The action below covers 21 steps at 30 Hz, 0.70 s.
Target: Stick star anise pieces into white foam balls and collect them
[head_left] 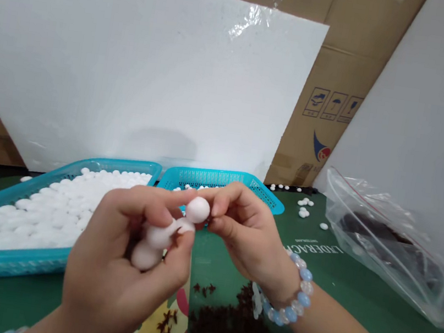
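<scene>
My left hand (pixel 109 250) is closed around several small white balls. One white ball (pixel 197 209) sticks out at its fingertips, and another white ball (pixel 147 256) rests lower against the palm. A small pointed brown piece (pixel 177 231) shows at one of the held balls. My right hand (pixel 243 231) is pinched at the right side of the outermost ball. A dark speck shows by its fingertips, but what they hold is mostly hidden. Below the hands lies a blurred heap of small dark brown pieces (pixel 231 329), with a few brown pieces (pixel 167 322) apart from it.
At left stands a blue basket (pixel 2 268) full of white balls. Behind my hands is a second blue basket (pixel 216 175) with some white balls. A clear plastic bag (pixel 392 253) with dark contents lies at right, near scattered white balls (pixel 303 212). White board (pixel 157 68) and cardboard (pixel 345 68) rise behind.
</scene>
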Motion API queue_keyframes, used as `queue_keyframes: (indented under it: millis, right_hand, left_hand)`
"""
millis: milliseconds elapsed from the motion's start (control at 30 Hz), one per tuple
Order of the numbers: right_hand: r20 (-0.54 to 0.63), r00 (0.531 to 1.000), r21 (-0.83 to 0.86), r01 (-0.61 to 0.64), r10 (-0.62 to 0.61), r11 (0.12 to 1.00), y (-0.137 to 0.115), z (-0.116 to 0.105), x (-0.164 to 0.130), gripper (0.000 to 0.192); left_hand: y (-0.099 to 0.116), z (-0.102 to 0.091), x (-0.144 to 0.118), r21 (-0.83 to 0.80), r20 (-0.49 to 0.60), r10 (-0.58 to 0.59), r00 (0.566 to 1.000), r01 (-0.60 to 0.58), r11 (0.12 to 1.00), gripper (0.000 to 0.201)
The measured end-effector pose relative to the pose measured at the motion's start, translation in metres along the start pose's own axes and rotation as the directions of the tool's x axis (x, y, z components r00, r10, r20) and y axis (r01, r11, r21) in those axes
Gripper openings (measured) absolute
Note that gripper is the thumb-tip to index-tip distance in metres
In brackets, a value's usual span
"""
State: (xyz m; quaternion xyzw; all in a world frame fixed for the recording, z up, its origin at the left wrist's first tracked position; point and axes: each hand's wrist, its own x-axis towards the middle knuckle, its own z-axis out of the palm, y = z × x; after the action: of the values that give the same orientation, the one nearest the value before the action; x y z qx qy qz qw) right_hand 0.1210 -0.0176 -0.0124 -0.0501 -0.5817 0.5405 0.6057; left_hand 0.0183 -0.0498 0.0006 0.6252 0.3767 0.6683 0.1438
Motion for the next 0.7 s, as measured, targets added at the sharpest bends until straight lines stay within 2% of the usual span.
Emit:
queue_keyframes:
  millis: [133, 300, 467, 700]
  right_hand:
    - [0.002, 1.0, -0.008, -0.02, 0.02, 1.0, 0.0, 0.002, -0.002, 0.012]
    - [-0.048, 0.999, -0.031, 0.021, -0.022, 0.999, 0.0, 0.006, -0.005, 0.011]
    - [-0.085, 0.996, -0.087, 0.017, -0.025, 0.996, 0.0, 0.01, -0.007, 0.013]
    - [-0.126, 0.992, -0.162, 0.0, -0.021, 0.987, 0.0, 0.013, -0.009, 0.013]
  left_hand:
    - [-0.001, 0.0, -0.003, -0.055, -0.034, -0.04, 0.999, 0.038, 0.998, 0.019]
    - [0.004, 0.005, -0.005, -0.115, -0.047, -0.141, 0.989, 0.134, 0.984, 0.021]
    - [0.016, 0.008, -0.007, -0.164, -0.125, -0.31, 0.943, 0.288, 0.943, 0.02]
    - [0.01, 0.01, -0.01, -0.139, -0.168, -0.255, 0.952, 0.233, 0.963, 0.018]
